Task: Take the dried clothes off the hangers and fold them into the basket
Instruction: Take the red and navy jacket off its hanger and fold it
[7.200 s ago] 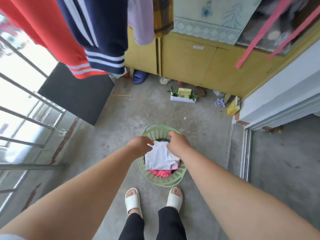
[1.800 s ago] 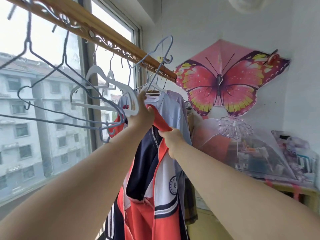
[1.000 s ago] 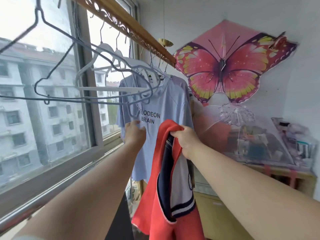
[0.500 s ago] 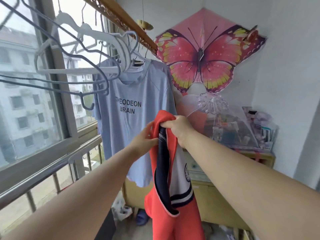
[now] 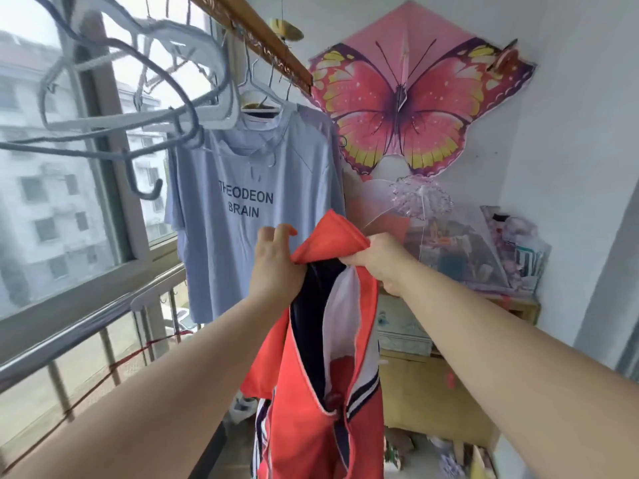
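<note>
A red, navy and white sports jacket [image 5: 311, 402] hangs down from both my hands, off its hanger. My left hand [image 5: 275, 267] grips the collar's left side and my right hand [image 5: 383, 262] grips its right side, spreading the neck apart. Behind it a light blue T-shirt [image 5: 249, 216] printed "THEODEON BRAIN" hangs on a white hanger [image 5: 256, 98] from the wooden rail [image 5: 262, 36]. Several empty hangers [image 5: 138, 108] dangle at the upper left. The basket is out of view.
A window with a metal guard rail [image 5: 86, 330] runs along the left. A pink butterfly kite [image 5: 404, 98] is on the back wall above a clear umbrella [image 5: 442, 236] and a cluttered yellow cabinet [image 5: 435, 395]. A white wall stands on the right.
The jacket has come off its hanger and down to chest height. My left hand moved from the hanger to the collar, and both hands now pull the collar apart.
</note>
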